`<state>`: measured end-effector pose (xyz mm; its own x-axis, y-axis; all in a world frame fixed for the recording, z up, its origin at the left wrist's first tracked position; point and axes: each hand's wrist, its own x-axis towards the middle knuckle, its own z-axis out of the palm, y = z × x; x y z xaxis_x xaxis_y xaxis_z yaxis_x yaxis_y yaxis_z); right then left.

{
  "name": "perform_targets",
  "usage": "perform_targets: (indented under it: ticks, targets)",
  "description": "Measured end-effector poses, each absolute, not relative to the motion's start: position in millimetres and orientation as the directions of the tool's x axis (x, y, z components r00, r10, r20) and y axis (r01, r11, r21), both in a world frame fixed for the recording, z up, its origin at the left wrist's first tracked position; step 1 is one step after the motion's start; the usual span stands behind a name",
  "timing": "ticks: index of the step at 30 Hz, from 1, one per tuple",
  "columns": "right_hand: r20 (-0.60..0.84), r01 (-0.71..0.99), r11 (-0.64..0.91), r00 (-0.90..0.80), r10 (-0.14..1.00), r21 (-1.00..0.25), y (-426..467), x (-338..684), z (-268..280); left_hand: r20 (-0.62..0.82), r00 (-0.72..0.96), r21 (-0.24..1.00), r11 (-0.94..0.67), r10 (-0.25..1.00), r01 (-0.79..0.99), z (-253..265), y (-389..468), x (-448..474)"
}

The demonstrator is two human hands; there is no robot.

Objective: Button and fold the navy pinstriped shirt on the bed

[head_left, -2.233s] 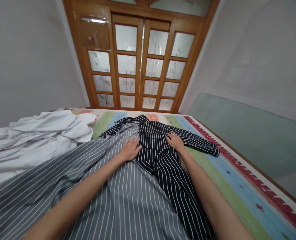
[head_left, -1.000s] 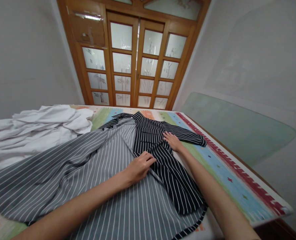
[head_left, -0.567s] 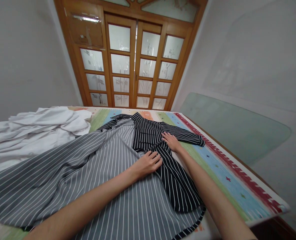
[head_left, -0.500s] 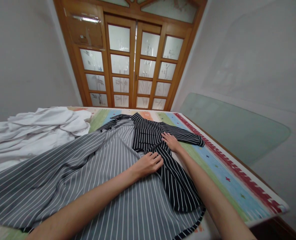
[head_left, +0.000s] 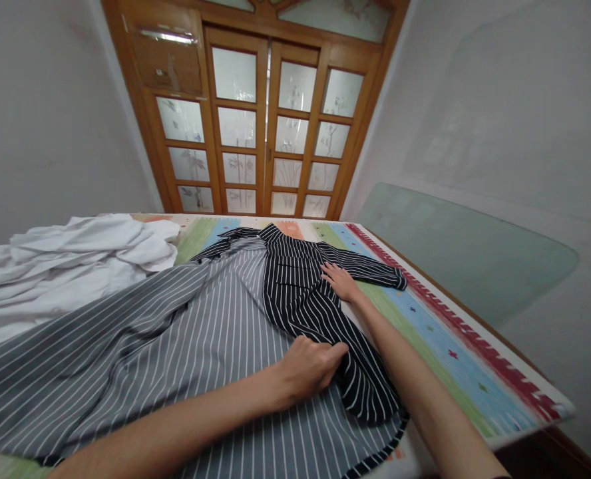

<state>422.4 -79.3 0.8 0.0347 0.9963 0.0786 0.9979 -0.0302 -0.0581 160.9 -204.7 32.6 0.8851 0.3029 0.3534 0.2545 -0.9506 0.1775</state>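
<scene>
A black shirt with white stripes (head_left: 295,273) lies spread open on the table, its grey striped inner side showing across the left and middle. My left hand (head_left: 310,369) is closed on the edge of the shirt's right front panel, fingers pinching the cloth near its lower half. Higher up, my right hand (head_left: 339,281) rests flat on the shirt with its fingers spread, beside the sleeve that stretches out to the right. The shirt's collar points toward the far table edge.
White crumpled cloth (head_left: 90,259) is heaped at the table's left. A colourful patterned cover (head_left: 425,319) lies over the table. Beyond the far edge stand wooden doors with glass panes (head_left: 265,126). A pale green panel (head_left: 465,246) is on the right wall.
My left hand has moved toward me and slightly right, and its fingers have closed on the front panel, whose folded part now lies straighter. My right hand has stayed nearly in place.
</scene>
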Motion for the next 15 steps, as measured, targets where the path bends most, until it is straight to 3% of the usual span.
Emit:
perform_targets:
  ticks: [5, 8, 11, 13, 15]
  targets:
    - [0.087, 0.998, -0.028, 0.033, 0.996, -0.061, -79.8, 422.1, 1.2, 0.294, 0.777, 0.649, -0.713, 0.557, 0.265, 50.8, -213.6, 161.9]
    - [0.077, 0.998, -0.032, 0.036, 0.996, -0.063, -80.3, 421.3, 2.3, 0.142, 0.742, 0.949, -0.302, 0.655, 0.085, 51.0, -213.1, 166.5]
    - [0.075, 0.998, -0.033, 0.037, 0.996, -0.06, -80.5, 420.8, 3.2, -0.033, 0.773, 0.981, 0.17, 0.634, -0.098, 44.9, -212.9, 170.4]
    - [0.076, 0.998, -0.032, 0.037, 0.996, -0.06, -80.2, 420.9, 3.2, -0.071, 0.775, 0.942, 0.298, 0.628, -0.156, 42.6, -213.6, 170.2]
    - [0.072, 0.998, -0.034, 0.038, 0.997, -0.061, -79.6, 421.4, 2.8, -0.08, 0.77, 0.931, 0.322, 0.633, -0.169, 43.2, -214.5, 167.5]
